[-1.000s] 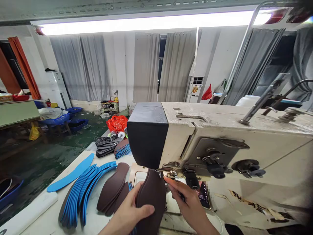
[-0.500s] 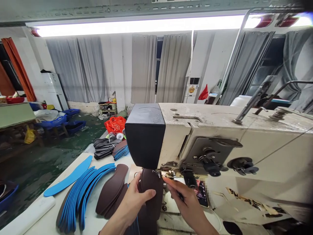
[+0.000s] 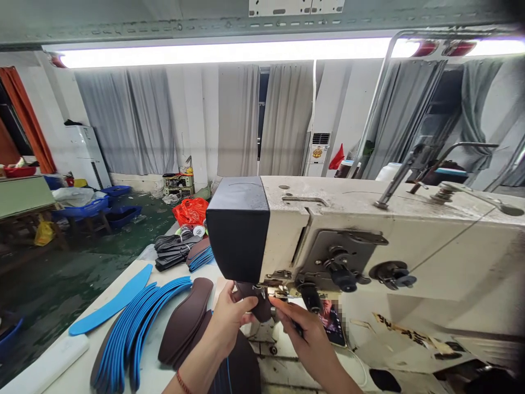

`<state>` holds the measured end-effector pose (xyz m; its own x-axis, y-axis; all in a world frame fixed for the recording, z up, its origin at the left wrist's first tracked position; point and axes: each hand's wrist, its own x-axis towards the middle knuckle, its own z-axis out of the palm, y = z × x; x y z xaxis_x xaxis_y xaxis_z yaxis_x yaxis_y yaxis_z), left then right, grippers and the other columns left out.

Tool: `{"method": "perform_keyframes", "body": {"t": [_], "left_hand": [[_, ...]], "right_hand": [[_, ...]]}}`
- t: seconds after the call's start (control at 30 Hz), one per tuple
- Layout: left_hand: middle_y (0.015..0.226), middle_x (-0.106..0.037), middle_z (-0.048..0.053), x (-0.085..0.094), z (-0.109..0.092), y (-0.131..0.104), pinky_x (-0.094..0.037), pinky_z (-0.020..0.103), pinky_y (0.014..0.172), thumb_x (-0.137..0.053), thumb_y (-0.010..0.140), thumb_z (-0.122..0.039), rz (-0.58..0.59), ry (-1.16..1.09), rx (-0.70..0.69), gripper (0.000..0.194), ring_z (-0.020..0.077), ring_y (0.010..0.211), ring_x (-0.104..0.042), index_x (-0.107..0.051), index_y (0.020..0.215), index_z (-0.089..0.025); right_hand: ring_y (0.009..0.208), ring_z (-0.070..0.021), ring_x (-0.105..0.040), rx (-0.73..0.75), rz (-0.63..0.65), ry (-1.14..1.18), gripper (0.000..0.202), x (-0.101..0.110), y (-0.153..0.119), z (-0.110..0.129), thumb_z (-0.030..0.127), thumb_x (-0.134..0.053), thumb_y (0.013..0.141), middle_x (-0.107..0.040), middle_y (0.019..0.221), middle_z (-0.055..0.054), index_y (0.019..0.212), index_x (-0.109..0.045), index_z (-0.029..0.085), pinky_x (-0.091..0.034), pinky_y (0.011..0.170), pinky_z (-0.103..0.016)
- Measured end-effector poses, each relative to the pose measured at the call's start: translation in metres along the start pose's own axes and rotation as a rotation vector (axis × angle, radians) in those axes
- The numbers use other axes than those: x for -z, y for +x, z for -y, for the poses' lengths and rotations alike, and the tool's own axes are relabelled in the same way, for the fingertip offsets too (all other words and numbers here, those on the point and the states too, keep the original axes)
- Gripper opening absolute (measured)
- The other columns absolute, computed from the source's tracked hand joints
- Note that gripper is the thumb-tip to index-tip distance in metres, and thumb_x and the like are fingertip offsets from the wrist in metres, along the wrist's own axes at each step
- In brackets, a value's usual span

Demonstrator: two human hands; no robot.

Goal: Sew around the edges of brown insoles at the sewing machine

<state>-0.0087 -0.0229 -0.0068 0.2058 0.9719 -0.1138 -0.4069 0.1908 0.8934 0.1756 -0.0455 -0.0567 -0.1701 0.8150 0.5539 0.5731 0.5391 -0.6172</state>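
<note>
My left hand (image 3: 229,314) is closed on a dark brown curved shoe-part-like piece (image 3: 262,311), thumb on top, under the head of a sewing machine (image 3: 283,230). Part of the piece is hidden by the machine's black cover and my fingers. Close to its right edge, by the needle area, is my right hand (image 3: 301,328), with the index finger stretched toward the piece. Its other fingers are curled around something dark, mostly hidden. Beside my left forearm lies a stack of brown pieces (image 3: 184,320), and more dark, blue-edged pieces (image 3: 240,364) lie below my left hand.
Fanned blue-edged pieces (image 3: 123,339) and one flat blue piece (image 3: 112,301) lie on the white table at left. Black bundles (image 3: 172,251) and a red plastic bag (image 3: 191,210) are farther back. A phone (image 3: 332,323) with a lit screen stands behind my right hand.
The brown piece has turned under the machine head, so less of it shows toward me. My left hand has shifted with it, fingers now curled underneath. The view has moved slightly.
</note>
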Motion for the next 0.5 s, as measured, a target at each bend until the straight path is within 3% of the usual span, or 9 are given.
{"method": "perform_keyframes", "body": {"t": [0.2,0.3,0.5], "left_hand": [[0.082,-0.071,0.009,0.0,-0.001,0.02,-0.046,0.022,0.057,-0.073,0.061,-0.022,0.005,0.058,-0.016,0.024,0.0143,0.069,-0.061,-0.066,0.082,-0.012],[0.077,-0.069,0.006,0.0,-0.004,0.029,-0.045,0.022,0.058,-0.07,0.055,-0.016,-0.015,0.077,-0.04,0.022,0.0137,0.068,-0.059,-0.067,0.076,-0.012],[0.079,-0.068,0.005,0.0,-0.007,0.038,-0.047,0.024,0.06,-0.067,0.05,-0.013,-0.033,0.103,-0.048,0.035,0.0141,0.068,-0.058,-0.068,0.085,-0.013]], "right_hand": [[0.088,-0.0218,-0.072,-0.036,-0.006,-0.041,0.03,-0.001,0.0,0.001,0.024,-0.051,0.092,-0.075,0.077,-0.005,0.116,-0.07,0.023,-0.057,0.081,-0.032],[0.091,-0.0215,-0.071,-0.027,-0.006,-0.038,0.032,-0.002,-0.001,0.0,0.023,-0.051,0.092,-0.076,0.084,-0.006,0.12,-0.068,0.023,-0.057,0.084,-0.032],[0.097,-0.0209,-0.07,-0.017,-0.033,-0.004,0.03,-0.004,-0.002,0.001,0.024,-0.051,0.093,-0.076,0.098,-0.006,0.118,-0.068,0.025,-0.055,0.088,-0.032]]}}
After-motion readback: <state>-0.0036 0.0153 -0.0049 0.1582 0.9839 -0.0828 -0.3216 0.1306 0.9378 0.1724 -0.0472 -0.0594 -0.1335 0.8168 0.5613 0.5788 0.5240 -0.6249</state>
